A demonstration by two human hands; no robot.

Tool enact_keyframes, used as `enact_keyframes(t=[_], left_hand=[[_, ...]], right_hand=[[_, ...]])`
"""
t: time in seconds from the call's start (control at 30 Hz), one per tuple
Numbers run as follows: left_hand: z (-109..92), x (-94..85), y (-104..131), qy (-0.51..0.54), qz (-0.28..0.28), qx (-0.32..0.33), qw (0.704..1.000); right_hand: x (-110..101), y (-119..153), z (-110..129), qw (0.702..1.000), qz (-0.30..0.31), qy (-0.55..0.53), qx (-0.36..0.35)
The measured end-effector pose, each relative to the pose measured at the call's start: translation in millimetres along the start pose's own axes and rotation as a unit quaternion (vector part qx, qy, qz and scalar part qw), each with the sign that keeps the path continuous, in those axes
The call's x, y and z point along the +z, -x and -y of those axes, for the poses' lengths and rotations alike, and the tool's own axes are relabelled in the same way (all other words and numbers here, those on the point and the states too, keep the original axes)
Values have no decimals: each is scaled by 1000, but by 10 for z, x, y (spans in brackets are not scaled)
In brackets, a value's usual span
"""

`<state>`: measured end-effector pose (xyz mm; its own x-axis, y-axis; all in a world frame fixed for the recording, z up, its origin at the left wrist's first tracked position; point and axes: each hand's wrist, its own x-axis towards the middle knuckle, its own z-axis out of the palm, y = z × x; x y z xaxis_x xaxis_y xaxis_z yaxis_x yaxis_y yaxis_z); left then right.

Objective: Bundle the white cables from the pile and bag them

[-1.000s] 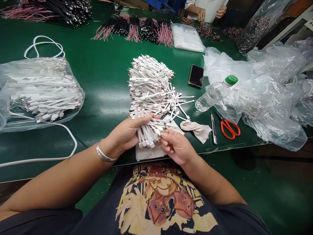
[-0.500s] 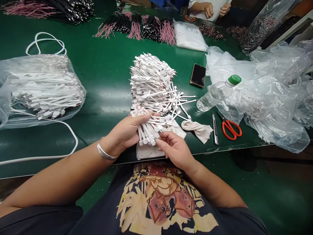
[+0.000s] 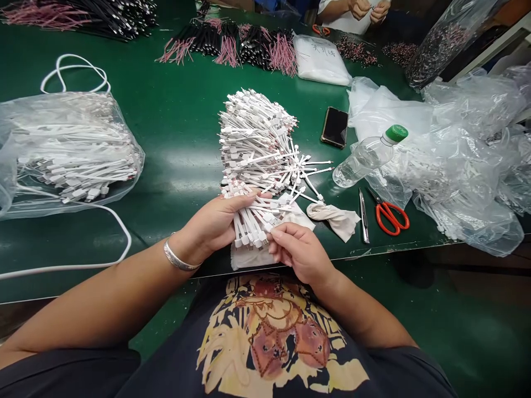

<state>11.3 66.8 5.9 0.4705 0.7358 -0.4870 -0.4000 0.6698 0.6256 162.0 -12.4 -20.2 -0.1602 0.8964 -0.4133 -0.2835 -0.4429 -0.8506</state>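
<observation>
My left hand is wrapped round a bunch of short white cables, its thumb lying across the top. The white connectors of the bunch point toward me. At the right side of these connectors is my right hand, its thumb and forefinger pinched together at the edge of the bunch; whether a single cable is between them is too small to tell. Just beyond the hands lies a big pile of white cables. Under the bunch is a white cloth at the table's front edge.
To the right are a twisted cloth, a cutter knife, red-handled scissors, a bottle, a phone and plastic bags. A bag of white cables lies left. Another person's hands show at the back.
The fingers of my right hand have closed more and shifted slightly up at the connectors. My left hand keeps its hold. The other person's hands have moved slightly up.
</observation>
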Motion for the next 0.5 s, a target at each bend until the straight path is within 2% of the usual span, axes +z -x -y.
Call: enact_keyframes(t=[0.1, 0.23, 0.37, 0.5], left_hand=[[6, -13, -6, -6, -2, -6, 1000], [10, -19, -10, 0, -18, -12, 1000], [9, -18, -13, 3, -16, -15, 1000], [3, -29, -18, -4, -8, -10, 1000]], right_hand=[[-23, -32, 34, 990, 30, -105, 86], [-61, -61, 37, 973, 57, -188, 120], [-75, -72, 16, 976, 48, -187, 104], [-73, -69, -2, 993, 6, -103, 61]])
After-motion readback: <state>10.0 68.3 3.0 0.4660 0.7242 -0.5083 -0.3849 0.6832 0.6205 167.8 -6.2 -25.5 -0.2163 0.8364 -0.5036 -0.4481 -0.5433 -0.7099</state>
